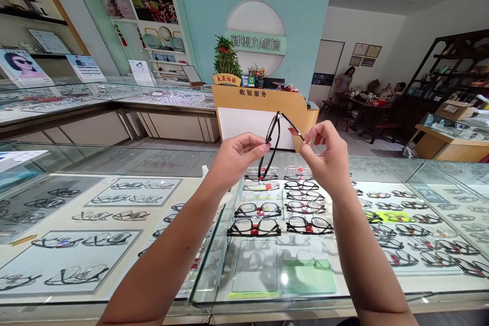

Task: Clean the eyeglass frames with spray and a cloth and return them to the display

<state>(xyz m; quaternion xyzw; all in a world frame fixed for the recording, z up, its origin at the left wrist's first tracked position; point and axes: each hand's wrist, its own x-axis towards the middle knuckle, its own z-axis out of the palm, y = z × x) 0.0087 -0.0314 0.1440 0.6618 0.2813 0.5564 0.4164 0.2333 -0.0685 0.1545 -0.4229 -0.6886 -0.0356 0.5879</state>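
A pair of black-framed eyeglasses (277,137) is held up edge-on above the glass display case. My left hand (244,153) pinches the frame front between thumb and fingers. With thumb and fingertips, my right hand (324,150) grips the end of one temple arm, which is unfolded. A small red tag (293,131) hangs from that arm close to my right fingers. Below my hands, rows of eyeglasses (255,226) with red tags sit in the display case.
The glass counter (263,295) spans the foreground, with more frames on grey trays (114,249) to the left. A wooden cashier desk (260,97) with a potted plant (226,58) stands beyond. Far right, people sit and stand around a dark table (355,102).
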